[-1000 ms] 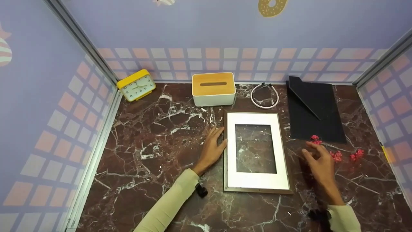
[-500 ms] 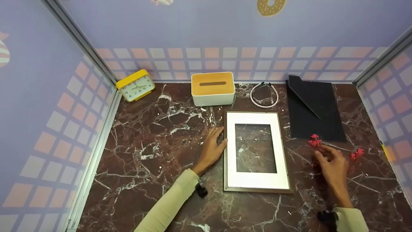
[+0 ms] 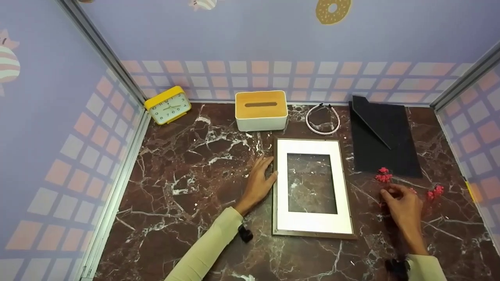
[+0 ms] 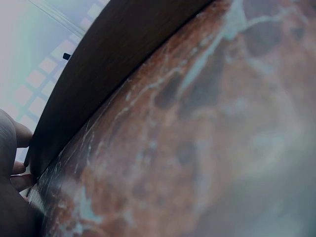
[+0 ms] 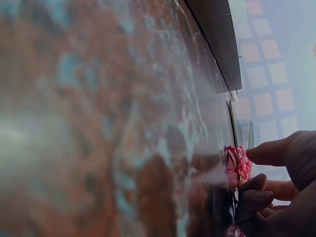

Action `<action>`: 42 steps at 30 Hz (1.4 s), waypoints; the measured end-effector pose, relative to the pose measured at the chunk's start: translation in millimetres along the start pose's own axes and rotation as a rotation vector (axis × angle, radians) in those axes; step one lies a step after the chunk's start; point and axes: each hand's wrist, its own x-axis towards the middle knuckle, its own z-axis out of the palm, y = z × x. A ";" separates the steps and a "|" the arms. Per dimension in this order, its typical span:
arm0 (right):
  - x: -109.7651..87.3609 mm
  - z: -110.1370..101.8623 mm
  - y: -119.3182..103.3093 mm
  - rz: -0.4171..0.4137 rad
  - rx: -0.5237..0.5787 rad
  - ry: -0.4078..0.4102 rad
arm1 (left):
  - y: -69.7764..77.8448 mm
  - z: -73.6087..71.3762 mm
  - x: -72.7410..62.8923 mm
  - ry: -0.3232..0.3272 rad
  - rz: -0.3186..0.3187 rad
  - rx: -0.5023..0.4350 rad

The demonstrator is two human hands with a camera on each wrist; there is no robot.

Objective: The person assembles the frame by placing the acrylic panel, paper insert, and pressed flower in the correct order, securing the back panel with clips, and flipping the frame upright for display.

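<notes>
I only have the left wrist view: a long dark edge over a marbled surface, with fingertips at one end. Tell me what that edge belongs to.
Observer: It's the side of a picture frame, which lies flat and has a broad white border.
Operator: Now report the other hand.
Observer: The right hand is off to the frame's right, its fingers right at a pink-red flower cluster; I can't tell whether they grip it.
Operator: Name what lies beyond that hand.
Observer: A black panel, with a pointed black flap slanting across it.
</notes>
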 end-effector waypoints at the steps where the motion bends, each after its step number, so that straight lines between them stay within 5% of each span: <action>1: 0.1 0.0 -0.5 -0.005 -0.018 -0.004 | -0.2 0.1 -0.4 -0.001 -0.002 0.000; 11: 2.9 3.2 -4.5 -0.027 -0.076 0.001 | 0.2 -0.1 -0.5 0.005 0.009 0.000; 21: 0.0 1.4 -7.3 0.063 -0.100 -0.013 | 0.0 1.1 -2.0 0.001 0.008 0.000; 42: 9.3 5.5 -36.1 0.012 0.017 0.037 | -0.5 -0.4 -0.6 0.002 0.002 0.001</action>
